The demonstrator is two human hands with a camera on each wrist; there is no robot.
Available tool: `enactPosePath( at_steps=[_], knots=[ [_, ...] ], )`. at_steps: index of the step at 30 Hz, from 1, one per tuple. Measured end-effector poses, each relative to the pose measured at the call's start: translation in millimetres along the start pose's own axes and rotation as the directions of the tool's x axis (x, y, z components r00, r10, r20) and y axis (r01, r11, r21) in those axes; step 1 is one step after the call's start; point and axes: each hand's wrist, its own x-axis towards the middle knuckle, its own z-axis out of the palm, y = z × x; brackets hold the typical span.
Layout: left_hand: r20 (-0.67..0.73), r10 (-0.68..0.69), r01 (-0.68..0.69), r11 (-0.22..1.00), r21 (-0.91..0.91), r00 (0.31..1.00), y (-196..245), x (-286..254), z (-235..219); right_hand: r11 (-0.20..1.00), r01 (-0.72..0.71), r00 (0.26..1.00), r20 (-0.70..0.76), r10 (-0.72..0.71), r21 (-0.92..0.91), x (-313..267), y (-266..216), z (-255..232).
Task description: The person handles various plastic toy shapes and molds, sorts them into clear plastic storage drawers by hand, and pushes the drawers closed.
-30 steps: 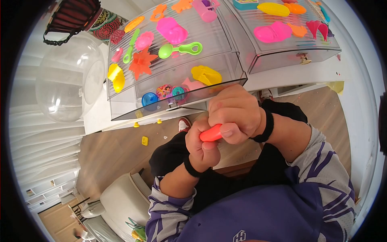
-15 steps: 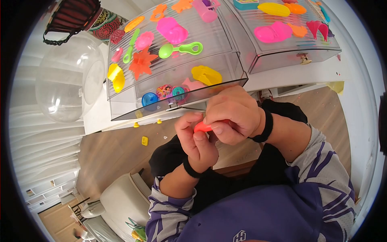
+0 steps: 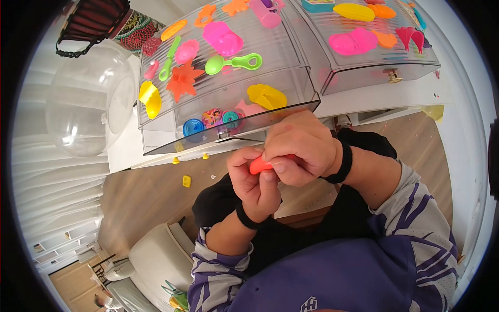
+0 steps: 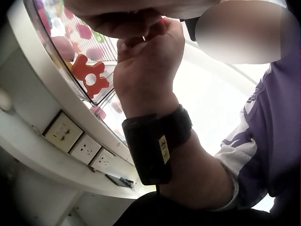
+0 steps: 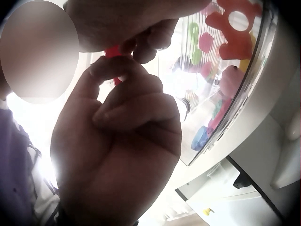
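In the head view, a smooth red lump of modelling clay (image 3: 259,165) is held between both hands, just in front of the pulled-out clear drawer. My left hand (image 3: 253,183) pinches its near end between thumb and fingers. The right hand (image 3: 300,146) grips the other end, thumb along it, and covers much of the clay. From the right wrist, a bit of the red clay (image 5: 113,51) shows above the curled fingers. Only a speck of it appears in the left wrist view, behind the hands. Black bands circle both wrists.
The clear drawer (image 3: 171,146) holds a blue lid (image 3: 193,127) and a yellow mold (image 3: 266,97). Several plastic toys, among them a green spoon (image 3: 234,63) and an orange star-shaped piece (image 3: 183,81), lie on the boxes. Small yellow pieces lie on the floor. A transparent balloon (image 3: 88,104) stands left.
The left hand has loosened from a tight fist around the clay, shifted slightly left and up, and now pinches its end. Less clay shows. The right hand has barely moved.
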Motion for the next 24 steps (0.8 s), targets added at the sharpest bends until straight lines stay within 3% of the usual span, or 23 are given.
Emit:
enactPosePath(
  at_steps=[3,10,16,21,24],
  knots=[
    [-0.006,-0.042,0.042,0.996,-0.073,0.999,1.6,-2.1,1.6,1.0,0.021,0.999,0.042,-0.021,-0.006,0.9,-0.1,-4.3],
    [-0.004,-0.038,0.038,0.998,-0.044,0.999,2.1,-1.4,3.7,0.999,0.034,0.999,0.041,-0.032,-0.037,3.2,-0.7,-6.7],
    [-0.024,0.004,-0.001,0.993,0.116,1.0,-3.5,-3.7,2.6,0.998,0.04,0.999,0.032,-0.038,-0.049,2.6,0.4,-5.7],
    [-0.005,-0.173,0.172,0.981,-0.091,0.985,1.9,-9.1,-3.6,0.998,0.035,0.999,0.024,-0.033,-0.057,1.5,1.2,-2.6],
    [-0.054,-0.137,0.131,0.986,-0.101,0.989,3.5,-3.9,3.6,0.996,0.052,0.999,0.005,-0.051,-0.076,3.6,1.1,0.4]
  ],
)
